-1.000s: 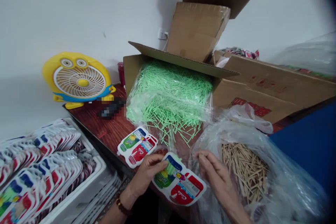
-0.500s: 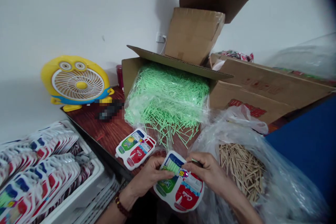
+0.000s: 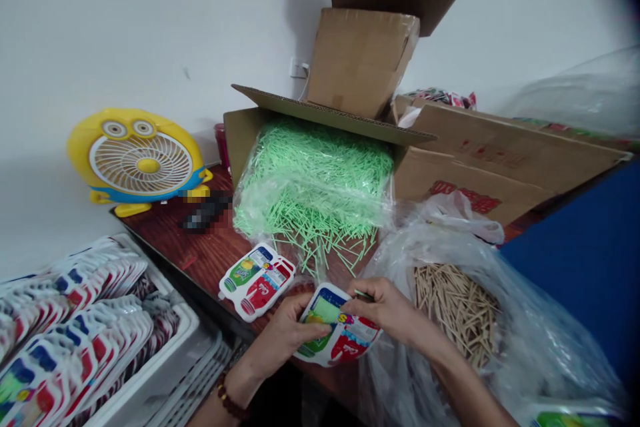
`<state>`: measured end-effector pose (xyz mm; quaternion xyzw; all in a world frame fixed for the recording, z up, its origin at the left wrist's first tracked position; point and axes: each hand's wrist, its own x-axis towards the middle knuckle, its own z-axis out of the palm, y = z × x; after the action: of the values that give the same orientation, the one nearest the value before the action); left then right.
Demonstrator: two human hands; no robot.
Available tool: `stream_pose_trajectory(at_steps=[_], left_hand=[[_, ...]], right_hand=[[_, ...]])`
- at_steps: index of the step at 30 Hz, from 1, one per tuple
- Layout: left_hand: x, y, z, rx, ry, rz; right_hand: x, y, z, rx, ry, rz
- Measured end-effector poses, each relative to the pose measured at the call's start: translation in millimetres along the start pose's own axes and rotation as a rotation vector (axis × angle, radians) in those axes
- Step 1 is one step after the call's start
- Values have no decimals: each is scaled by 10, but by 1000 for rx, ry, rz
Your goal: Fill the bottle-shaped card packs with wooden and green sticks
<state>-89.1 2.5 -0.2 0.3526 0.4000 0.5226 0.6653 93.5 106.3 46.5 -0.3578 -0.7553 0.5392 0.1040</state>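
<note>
Taking the held packet as the centre of the clock, twelve lying straight away from the person: a flat, twin-cup packet [image 3: 345, 341], printed with one green cup and one red cup, is held tilted just over the near edge of the worktop [image 3: 170, 235]. The left hand [image 3: 286, 329] comes in from eight o'clock, its fingers closed on the packet's left side, thumb flat across the printed face; a beaded bracelet [image 3: 230, 400] circles that wrist. The right hand [image 3: 376, 309] reaches in from four o'clock, thumb and fingertips pinched together over the packet's upper right edge on a small green piece [image 3: 368, 295], mostly hidden. Whether these fingers also grip the packet cannot be told.

A second packet [image 3: 257, 281] of the same print lies flat on the worktop at ten o'clock, near the left hand. At twelve, an open cardboard carton [image 3: 320, 113] holds clear plastic film full of thin green sticks [image 3: 320, 170], some spilling out toward the held packet. At three o'clock, just beyond the right hand, a clear plastic bag [image 3: 535, 320] gapes around short brown sticks [image 3: 457, 310]. A white basket [image 3: 186, 332] at nine is packed with rows of upright packets [image 3: 103, 340]. Farther out toward ten stands a yellow fan [image 3: 140, 160] with goggle eyes; at one, a carton [image 3: 480, 157] bears red printing.
</note>
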Motion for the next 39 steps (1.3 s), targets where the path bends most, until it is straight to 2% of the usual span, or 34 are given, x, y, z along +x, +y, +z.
stream_pose_trajectory(at_steps=[3,7,14,26,31,36,39], left_hand=[[13,5,22,-28,13,5],[-1,-7,22,-70,30,6],[-59,10,-3,-81,-15,-107],[-40,23,38,-6,-4,-84],[-54,31,86,72,25,-26],[-101,62,90,127,-71,-87],[-108,63,66,93,-70,-70]], right_hand=[[6,0,11,58,-7,4],[3,-19,-1,6,-18,-6],[38,-56,-6,-25,-73,-18],[-17,-121,-32,-168,-90,-124],[-50,-146,-9,-207,-69,-159],[-58,-98,-8,-180,-34,-118],[-61,-83,-19,-172,-36,-138]])
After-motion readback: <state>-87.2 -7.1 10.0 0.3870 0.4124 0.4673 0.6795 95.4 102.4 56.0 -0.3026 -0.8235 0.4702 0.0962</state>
